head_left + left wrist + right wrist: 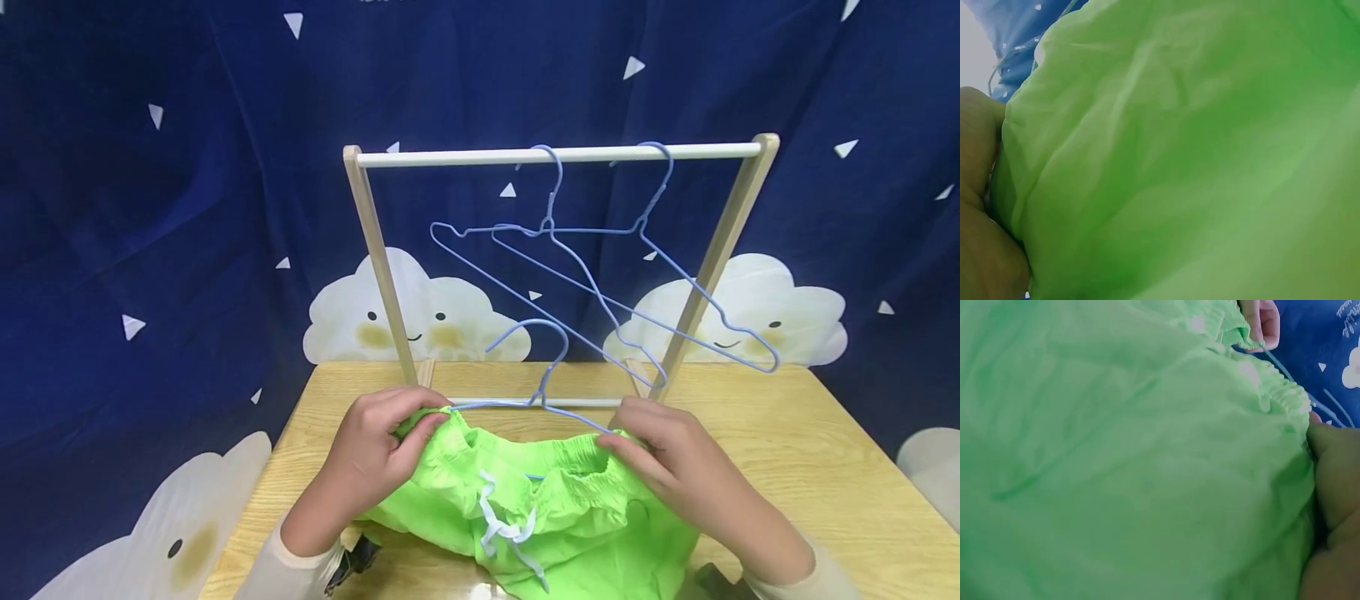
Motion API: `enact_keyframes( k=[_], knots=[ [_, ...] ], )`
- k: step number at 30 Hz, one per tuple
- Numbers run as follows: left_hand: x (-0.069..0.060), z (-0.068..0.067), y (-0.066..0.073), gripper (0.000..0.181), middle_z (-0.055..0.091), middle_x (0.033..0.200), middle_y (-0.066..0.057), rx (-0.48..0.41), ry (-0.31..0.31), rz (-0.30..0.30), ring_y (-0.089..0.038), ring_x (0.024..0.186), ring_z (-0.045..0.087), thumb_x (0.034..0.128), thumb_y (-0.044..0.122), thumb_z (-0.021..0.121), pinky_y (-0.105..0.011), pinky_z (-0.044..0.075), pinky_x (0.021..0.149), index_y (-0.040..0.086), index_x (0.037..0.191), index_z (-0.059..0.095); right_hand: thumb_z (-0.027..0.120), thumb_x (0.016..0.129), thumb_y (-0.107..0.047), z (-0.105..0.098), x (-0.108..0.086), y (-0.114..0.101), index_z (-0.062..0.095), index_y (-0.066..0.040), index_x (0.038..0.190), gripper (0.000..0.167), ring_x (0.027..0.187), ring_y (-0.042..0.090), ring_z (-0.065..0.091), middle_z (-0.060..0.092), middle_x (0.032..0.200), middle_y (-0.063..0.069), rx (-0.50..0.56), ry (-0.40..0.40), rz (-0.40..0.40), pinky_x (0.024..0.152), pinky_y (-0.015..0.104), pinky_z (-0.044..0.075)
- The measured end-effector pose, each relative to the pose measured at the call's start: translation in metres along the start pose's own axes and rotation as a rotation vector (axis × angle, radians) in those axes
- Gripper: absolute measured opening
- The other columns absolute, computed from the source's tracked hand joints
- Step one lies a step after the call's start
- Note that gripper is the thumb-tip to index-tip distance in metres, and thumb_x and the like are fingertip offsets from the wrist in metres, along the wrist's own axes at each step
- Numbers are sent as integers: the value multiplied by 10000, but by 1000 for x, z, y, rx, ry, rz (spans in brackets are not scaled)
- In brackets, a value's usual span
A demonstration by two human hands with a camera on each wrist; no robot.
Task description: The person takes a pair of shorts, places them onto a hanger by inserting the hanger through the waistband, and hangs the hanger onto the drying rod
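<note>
Bright green drawstring pants [570, 508] hang between the two hands, with a gathered elastic waistband and a white drawstring [498, 525] tied in front. Their leg ends are out of view. A blue wire hanger [543, 392] has its lower part inside the waistband, while its hook stands free above. The left hand [382, 450] pinches the left end of the waistband by the hanger's arm. At the other end, the right hand [667, 467] pinches the waistband near the hanger's right arm. Green cloth [1166, 150] fills most of the left wrist view, and green cloth [1135, 456] the right wrist view.
Behind the pants stands a small rack with a white rail [480, 157] and wooden posts [727, 225]. Two blue wire hangers, a left one [592, 279] and a right one [693, 283], hang from it without clothes. A wooden table [810, 467] lies below, before a dark blue curtain [187, 208].
</note>
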State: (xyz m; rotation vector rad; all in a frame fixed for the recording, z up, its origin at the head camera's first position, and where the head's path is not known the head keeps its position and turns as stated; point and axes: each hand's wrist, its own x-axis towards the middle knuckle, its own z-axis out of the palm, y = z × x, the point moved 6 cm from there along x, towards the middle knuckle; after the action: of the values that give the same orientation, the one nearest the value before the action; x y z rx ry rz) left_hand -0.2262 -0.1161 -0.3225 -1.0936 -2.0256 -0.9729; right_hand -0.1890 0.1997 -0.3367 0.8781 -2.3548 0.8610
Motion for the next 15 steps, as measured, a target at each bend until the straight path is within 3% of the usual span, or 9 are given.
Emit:
enact_keyframes(
  k=[3, 7, 15],
  knots=[
    [0, -3, 0, 200, 793, 898, 43, 7, 23, -10, -86, 738, 672, 910, -32, 808, -233, 539, 676, 133, 1023, 795, 790, 954, -24, -5, -5, 4, 561, -352, 846, 414, 685, -33, 410, 440, 788, -216, -32, -16, 12, 651, 125, 405],
    [0, -6, -2, 188, 804, 921, 58, -9, 35, -42, -109, 794, 731, 913, -12, 817, -246, 575, 722, 145, 1016, 802, 789, 940, 9, -13, -9, 7, 568, -361, 855, 440, 674, -33, 415, 435, 789, -226, -53, -21, 24, 656, 122, 411],
    [0, -7, -4, 198, 821, 972, 19, -12, 56, -37, -151, 845, 769, 918, 27, 832, -257, 601, 761, 129, 1087, 813, 784, 939, 35, -29, -6, 1, 549, -358, 800, 479, 660, -25, 393, 404, 768, -218, -73, 27, 50, 639, 140, 390]
  ],
)
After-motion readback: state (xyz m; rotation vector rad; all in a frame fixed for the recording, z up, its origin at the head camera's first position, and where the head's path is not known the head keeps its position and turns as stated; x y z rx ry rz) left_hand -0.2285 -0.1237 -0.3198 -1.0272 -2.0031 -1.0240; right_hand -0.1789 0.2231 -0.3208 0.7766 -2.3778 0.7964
